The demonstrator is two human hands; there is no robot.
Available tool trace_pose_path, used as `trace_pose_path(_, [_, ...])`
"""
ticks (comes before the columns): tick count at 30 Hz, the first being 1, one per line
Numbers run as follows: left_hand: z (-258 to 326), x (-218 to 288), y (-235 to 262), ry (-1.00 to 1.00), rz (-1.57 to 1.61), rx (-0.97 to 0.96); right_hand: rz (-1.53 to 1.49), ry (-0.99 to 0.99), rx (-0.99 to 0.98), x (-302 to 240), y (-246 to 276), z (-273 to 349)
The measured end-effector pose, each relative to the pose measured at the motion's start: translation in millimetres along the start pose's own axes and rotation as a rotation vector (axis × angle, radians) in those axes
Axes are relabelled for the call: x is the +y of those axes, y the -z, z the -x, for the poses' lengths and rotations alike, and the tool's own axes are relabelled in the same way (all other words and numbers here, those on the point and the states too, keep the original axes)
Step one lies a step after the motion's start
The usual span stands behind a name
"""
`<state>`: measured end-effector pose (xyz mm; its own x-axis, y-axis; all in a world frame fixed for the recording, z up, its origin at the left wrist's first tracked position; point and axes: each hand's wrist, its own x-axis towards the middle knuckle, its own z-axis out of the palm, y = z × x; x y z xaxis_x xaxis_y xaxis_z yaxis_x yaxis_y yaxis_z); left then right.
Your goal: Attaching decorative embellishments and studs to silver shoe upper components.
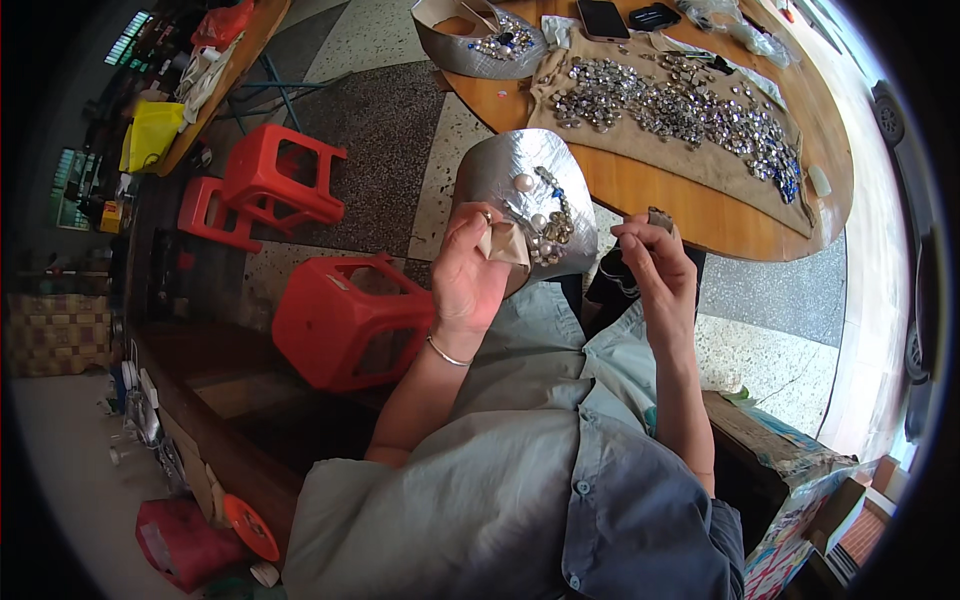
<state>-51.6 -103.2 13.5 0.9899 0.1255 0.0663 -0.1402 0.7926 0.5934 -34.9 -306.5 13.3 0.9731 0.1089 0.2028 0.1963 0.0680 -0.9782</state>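
A shiny silver sheet piece [490, 165] rests near my lap, its upper part curved. Pearls, clear stones and blue beads form a cluster [548, 235] on it. My left hand [470, 275] grips its left edge, thumb and fingers closed, with a folded beige flap [505, 245] at the fingertips. To the right, apart from the piece, my right hand [655, 265] is raised with thumb and forefinger pinched together; what they hold is too small to tell. A dark, shiny bit [660, 217] shows at its fingers.
Loose rhinestones [690, 110] cover a brown cloth [640, 150] on the wooden table [720, 240]. A second beaded silver piece [470, 50] lies at its left end. A phone [604, 20] and a black case [655, 16] lie at the back. Red stools [340, 320] stand to the left.
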Motion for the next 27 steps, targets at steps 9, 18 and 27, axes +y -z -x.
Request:
trace_pose_path(9, [-29.6,6.2,2.6,0.036,0.188,0.182,-0.222,-0.156,-0.226,12.1,-11.2,-53.5])
trace_pose_path(18, [-85.0,12.7,6.3,0.034,0.112,0.271,-0.118,-0.238,-0.283,10.9,-27.0,-126.0])
trace_pose_path(27, [-157.3,9.2,28.8,0.025,0.215,0.359,-0.002,-0.124,-0.369,39.2,-41.6,-209.7])
